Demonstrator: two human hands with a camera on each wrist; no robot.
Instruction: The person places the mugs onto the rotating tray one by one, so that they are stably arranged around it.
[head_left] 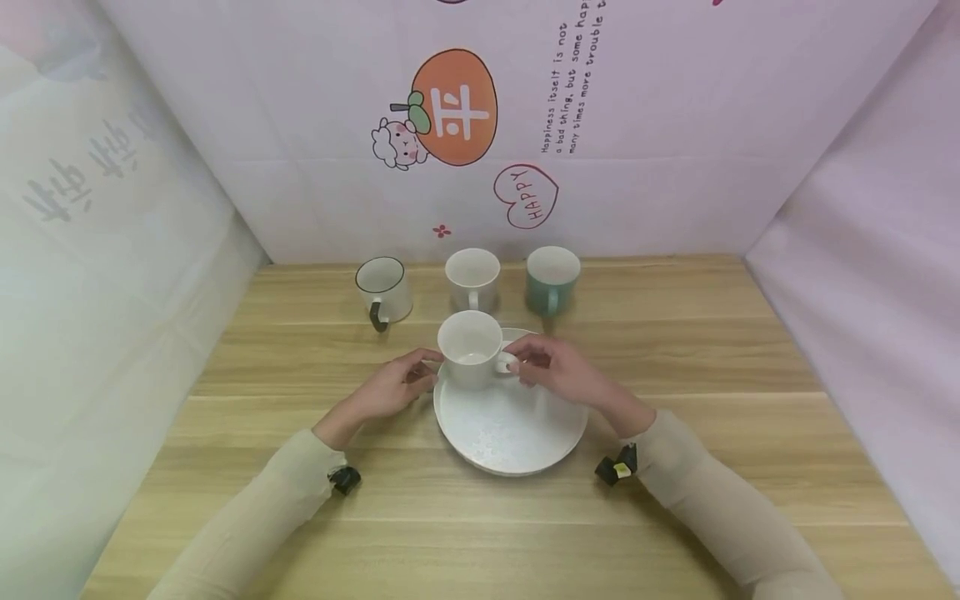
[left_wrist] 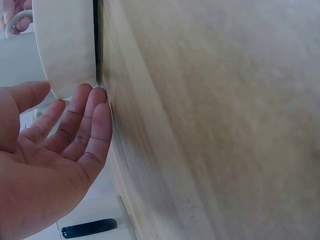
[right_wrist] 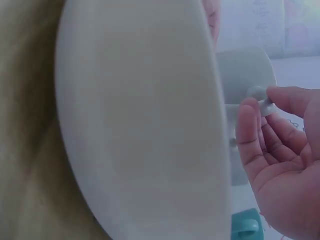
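Observation:
A white cup [head_left: 470,350] stands upright on the far left part of a round white stand [head_left: 517,433], which has a flat top and a tall side wall. My right hand [head_left: 558,367] pinches the cup's handle between thumb and fingers, seen also as the right hand [right_wrist: 280,150] in the right wrist view. On the other side, my left hand [head_left: 390,386] is at the stand's left edge, its fingers loosely bent and holding nothing. In the left wrist view, the left hand's fingertips [left_wrist: 82,92] are right at the stand's side wall [left_wrist: 65,45].
Behind the stand, three more cups stand in a row on the wooden table [head_left: 360,550]: a white mug with dark rim and handle [head_left: 386,292], a plain white cup [head_left: 472,279] and a teal cup [head_left: 552,283]. A printed cloth [head_left: 637,200] rises behind them.

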